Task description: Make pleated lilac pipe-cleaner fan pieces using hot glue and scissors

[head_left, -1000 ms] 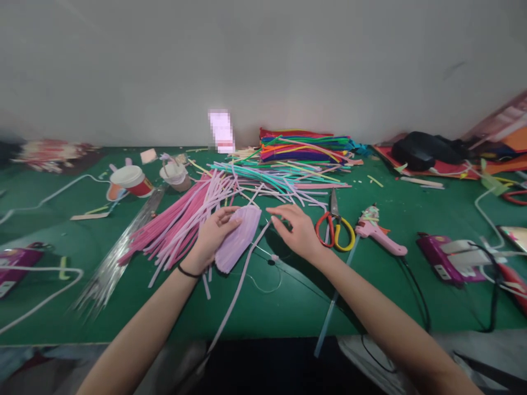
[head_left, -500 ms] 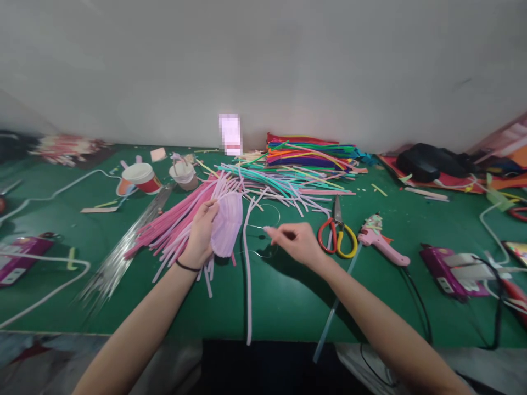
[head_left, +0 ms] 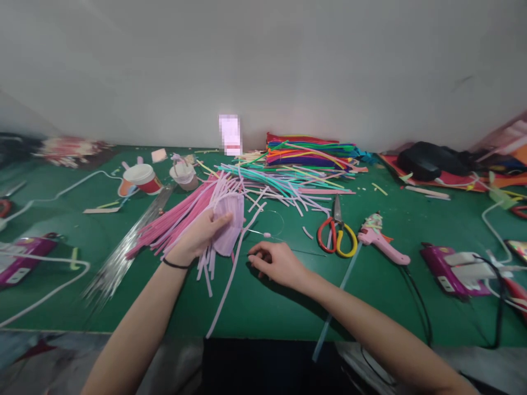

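My left hand [head_left: 201, 233] is closed on a lilac, fan-shaped piece of pipe cleaners [head_left: 229, 225], the thumb pressed on its face. A thin wire with a small lilac tip [head_left: 267, 235] sticks out to the right of that piece. One long lilac pipe cleaner [head_left: 225, 291] runs beside it down to the table's front edge. Just above the green table, my right hand [head_left: 280, 262] has its fingers curled in. Whatever lies between those fingers is too fine or hidden to make out; a thin dark straight wire [head_left: 308, 252] shows beyond the knuckles.
Pink and lilac pipe cleaners [head_left: 173, 219] lie under my left hand, with silver wires [head_left: 127, 249] alongside. Scissors [head_left: 337, 230] and a pink glue gun [head_left: 385, 247] lie to the right. Purple power strips [head_left: 444, 274] and cables flank both sides. Coloured pipe cleaners [head_left: 308, 153] are heaped behind.
My right hand has let go of the lilac wire tip and moved down towards the table. My left thumb now lies across the fan-shaped piece. The long pipe cleaner's lower end has swung left.
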A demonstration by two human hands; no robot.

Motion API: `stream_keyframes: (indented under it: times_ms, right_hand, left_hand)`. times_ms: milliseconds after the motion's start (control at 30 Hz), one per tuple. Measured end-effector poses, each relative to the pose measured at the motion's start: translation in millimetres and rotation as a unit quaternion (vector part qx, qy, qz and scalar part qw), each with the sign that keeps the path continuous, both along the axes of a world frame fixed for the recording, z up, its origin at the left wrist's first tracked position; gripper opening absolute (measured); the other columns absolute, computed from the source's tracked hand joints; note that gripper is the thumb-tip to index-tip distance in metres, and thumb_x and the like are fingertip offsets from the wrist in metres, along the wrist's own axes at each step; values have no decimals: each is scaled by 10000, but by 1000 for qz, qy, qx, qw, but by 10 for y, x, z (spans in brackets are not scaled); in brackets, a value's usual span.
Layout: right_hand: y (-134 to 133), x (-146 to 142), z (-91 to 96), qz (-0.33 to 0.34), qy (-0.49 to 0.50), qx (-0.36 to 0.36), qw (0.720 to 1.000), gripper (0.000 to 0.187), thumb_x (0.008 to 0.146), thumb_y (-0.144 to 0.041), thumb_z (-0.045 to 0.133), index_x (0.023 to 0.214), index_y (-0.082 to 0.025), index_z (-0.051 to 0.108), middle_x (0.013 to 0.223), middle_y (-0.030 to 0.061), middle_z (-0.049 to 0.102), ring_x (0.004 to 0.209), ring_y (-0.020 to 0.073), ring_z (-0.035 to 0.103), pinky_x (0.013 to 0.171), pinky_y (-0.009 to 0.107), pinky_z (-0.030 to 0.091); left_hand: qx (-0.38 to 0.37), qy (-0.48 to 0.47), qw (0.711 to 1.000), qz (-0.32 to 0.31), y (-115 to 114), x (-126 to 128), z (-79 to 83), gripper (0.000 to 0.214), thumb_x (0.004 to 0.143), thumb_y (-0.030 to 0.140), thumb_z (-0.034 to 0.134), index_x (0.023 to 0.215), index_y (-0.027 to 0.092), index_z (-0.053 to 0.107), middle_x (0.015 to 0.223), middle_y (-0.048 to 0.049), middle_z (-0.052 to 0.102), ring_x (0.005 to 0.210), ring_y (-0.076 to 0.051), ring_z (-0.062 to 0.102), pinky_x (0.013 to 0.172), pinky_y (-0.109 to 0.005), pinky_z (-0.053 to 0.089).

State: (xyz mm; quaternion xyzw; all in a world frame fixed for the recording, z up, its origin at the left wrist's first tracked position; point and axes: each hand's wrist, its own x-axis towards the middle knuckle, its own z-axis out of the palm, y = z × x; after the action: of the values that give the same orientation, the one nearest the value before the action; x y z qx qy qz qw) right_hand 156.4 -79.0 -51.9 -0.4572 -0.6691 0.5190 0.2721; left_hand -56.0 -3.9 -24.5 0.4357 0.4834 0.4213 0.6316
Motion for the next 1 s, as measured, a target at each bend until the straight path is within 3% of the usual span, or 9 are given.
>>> stream_keyframes:
  times_ms: [67, 200, 300, 367, 500, 667, 833, 933, 1000]
  right_hand:
    - [-21, -1, 31, 0, 24, 21, 999, 191, 913, -326, 575, 1035, -186, 622, 772, 0, 696, 581, 117, 678, 560, 217, 483]
    - [-65, -3, 97, 13, 68, 56, 996, 229, 900, -410, 603, 891, -186, 654, 678, -10, 672, 552, 115, 652, 553, 211, 484]
    - [-67, -12, 108, 32, 68, 23, 997, 344, 869, -502, 627, 783, -175, 688, 566, -21, 626, 439, 92, 558, 466, 199, 419]
    - [-47, -23, 95, 33, 69, -13, 997, 362, 848, -526, 647, 869, -172, 719, 518, -39, 600, 389, 75, 479, 433, 195, 368]
    - [18, -25, 63, 16, 82, -37, 996, 344, 859, -499, 645, 918, -166, 705, 474, -65, 544, 404, 69, 427, 440, 188, 324]
    - [111, 111, 95, -83, 0, 118, 989, 310, 924, -461, 573, 848, -177, 672, 545, -42, 577, 487, 93, 507, 508, 209, 371]
    - [208, 350, 184, -218, -151, 410, 873, 231, 969, -354, 544, 922, -182, 692, 780, 33, 720, 648, 122, 631, 621, 231, 420]
    - [227, 427, 221, -227, -180, 507, 812, 147, 953, -268, 577, 987, -187, 695, 787, 31, 726, 657, 116, 648, 614, 221, 437]
    - [212, 426, 233, -207, -175, 536, 800, 139, 944, -229, 584, 1029, -197, 689, 814, 30, 736, 669, 112, 659, 613, 217, 449]
  left_hand:
    - [-15, 20, 999, -24, -2, -56, 39, 422, 656, 369, 856, 969, 139, 691, 806, -71, 752, 616, -206, 697, 567, -277, 566]
    - [-8, -6, 999, 42, 53, -132, 109, 375, 659, 295, 848, 956, 143, 677, 763, -65, 749, 578, -209, 700, 543, -282, 586]
    - [14, -62, 992, 105, 90, -96, 109, 346, 698, 249, 811, 995, 139, 672, 794, -55, 753, 602, -187, 707, 565, -254, 597]
    - [28, -98, 987, 127, 92, -29, 80, 329, 724, 243, 789, 1014, 140, 670, 846, -58, 760, 659, -186, 722, 622, -252, 611]
    - [51, -120, 985, 112, 53, 109, -8, 395, 703, 244, 819, 1056, 148, 670, 933, -75, 764, 818, -222, 740, 757, -278, 616]
    - [55, -131, 987, 78, 12, 142, -46, 407, 691, 222, 832, 1058, 146, 674, 969, -87, 759, 948, -244, 723, 873, -320, 589]
    - [67, -109, 990, 65, -13, 122, -20, 403, 688, 254, 837, 1048, 152, 688, 981, -92, 757, 934, -258, 722, 862, -350, 586]
    - [66, -78, 993, 58, -29, 138, -51, 403, 657, 284, 859, 1002, 145, 705, 989, -93, 756, 899, -251, 721, 830, -336, 583]
    - [79, -57, 994, 55, -43, 163, -83, 415, 646, 296, 866, 999, 143, 711, 1011, -94, 754, 904, -245, 717, 830, -328, 574]
